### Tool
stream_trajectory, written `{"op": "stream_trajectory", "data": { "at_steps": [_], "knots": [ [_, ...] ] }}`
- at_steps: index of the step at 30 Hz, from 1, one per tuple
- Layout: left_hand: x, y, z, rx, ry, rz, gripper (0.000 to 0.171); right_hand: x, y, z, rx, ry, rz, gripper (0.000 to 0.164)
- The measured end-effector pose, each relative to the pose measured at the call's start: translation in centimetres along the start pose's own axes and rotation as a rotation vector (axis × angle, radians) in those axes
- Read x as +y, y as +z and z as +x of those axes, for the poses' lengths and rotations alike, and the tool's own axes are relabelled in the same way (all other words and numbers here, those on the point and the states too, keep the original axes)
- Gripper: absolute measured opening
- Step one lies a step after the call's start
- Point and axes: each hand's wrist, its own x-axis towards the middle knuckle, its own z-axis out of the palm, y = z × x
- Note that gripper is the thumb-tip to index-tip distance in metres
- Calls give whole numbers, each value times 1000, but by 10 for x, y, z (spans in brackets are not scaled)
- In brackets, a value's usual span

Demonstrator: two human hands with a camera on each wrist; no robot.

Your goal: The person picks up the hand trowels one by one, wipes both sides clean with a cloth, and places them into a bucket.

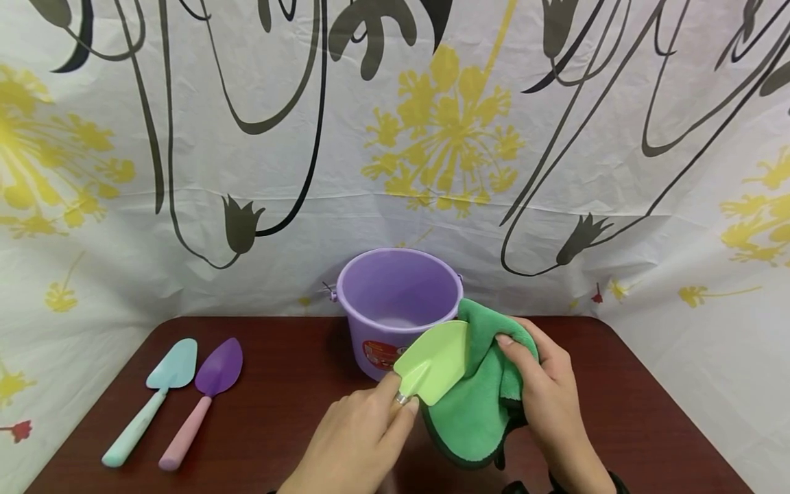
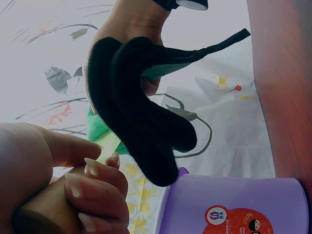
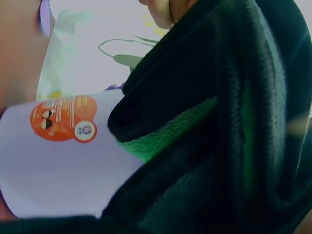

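Note:
My left hand (image 1: 358, 432) grips the tan handle (image 2: 46, 207) of a small trowel with a light green blade (image 1: 435, 360), which points up and to the right. In my right hand (image 1: 549, 384) is a plush green cloth (image 1: 472, 418) with a dark edge, pinched between thumb and fingers. The cloth lies against the right side and back of the blade and hangs down below it. In the right wrist view, folds of the cloth (image 3: 175, 124) hide most of the right hand. Blade and cloth are in front of a purple bucket (image 1: 358, 333).
The bucket stands upright at the table's back edge, a red label (image 3: 63, 119) on its wall. At the left of the dark red-brown table (image 1: 278, 412) lie a light blue trowel (image 1: 173, 367) and a purple trowel (image 1: 219, 370) with a pink handle. A patterned white sheet (image 1: 395, 158) hangs behind.

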Motion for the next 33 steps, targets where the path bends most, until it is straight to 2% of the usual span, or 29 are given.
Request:
{"op": "stream_trajectory", "data": {
  "at_steps": [4, 7, 18, 33],
  "knots": [
    [0, -1, 0, -9, -11, -13, 26, 0, 1, -1, -16, 19, 118, 25],
    [0, -1, 0, -13, -17, -20, 26, 0, 1, -1, -21, 28, 154, 25],
    [-2, -1, -1, -20, -35, -32, 28, -1, 6, -2, -7, 28, 89, 23],
    [0, -1, 0, -11, -46, -39, 29, -1, 9, -4, -8, 37, 118, 25]
  ]
}}
